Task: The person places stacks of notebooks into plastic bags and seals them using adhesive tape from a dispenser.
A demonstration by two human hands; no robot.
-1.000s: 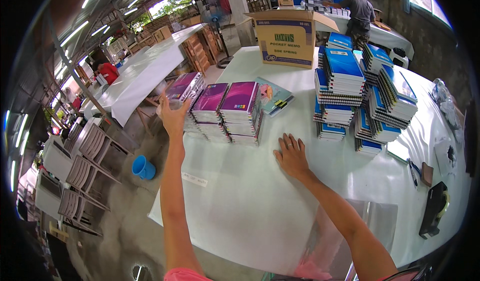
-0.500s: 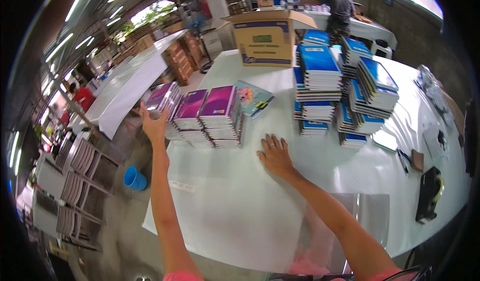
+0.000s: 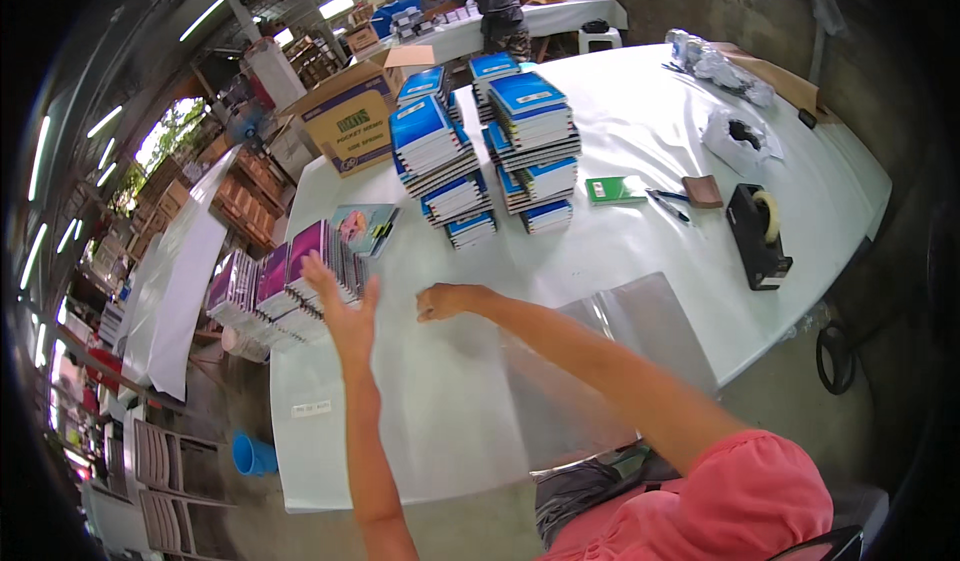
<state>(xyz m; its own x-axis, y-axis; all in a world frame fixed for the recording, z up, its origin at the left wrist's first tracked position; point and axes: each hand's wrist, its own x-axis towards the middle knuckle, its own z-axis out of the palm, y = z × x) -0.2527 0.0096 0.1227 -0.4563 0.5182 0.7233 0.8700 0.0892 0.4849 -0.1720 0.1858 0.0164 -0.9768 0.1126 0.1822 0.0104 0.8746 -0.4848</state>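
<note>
Purple spiral notebooks [image 3: 309, 246] stand in several short stacks side by side on the white-covered table [image 3: 430, 411], at its left. My left hand [image 3: 345, 306] is raised just in front of the nearest stack, fingers spread, holding nothing. It overlaps the stack in the picture, and I cannot tell whether it touches. To its right, my right hand [image 3: 450, 302] is over the table with its fingers curled in; nothing shows in them. A teal illustrated booklet [image 3: 366, 229] lies behind the purple stacks. Taller piles of blue spiral notebooks [image 3: 528, 96] stand farther back.
Clear plastic sheets [image 3: 655, 316] lie under my right forearm. Right of them are a tape dispenser [image 3: 755, 241], pens [image 3: 668, 206], a green pad [image 3: 616, 190] and crumpled plastic [image 3: 715, 69]. An open carton [image 3: 350, 126] stands at the back left. Another person [image 3: 497, 6] works at a far table.
My view has turned rightward. The left hand has come off the far-left purple stack to the right-hand one. My right hand, flat on the table before, has curled its fingers.
</note>
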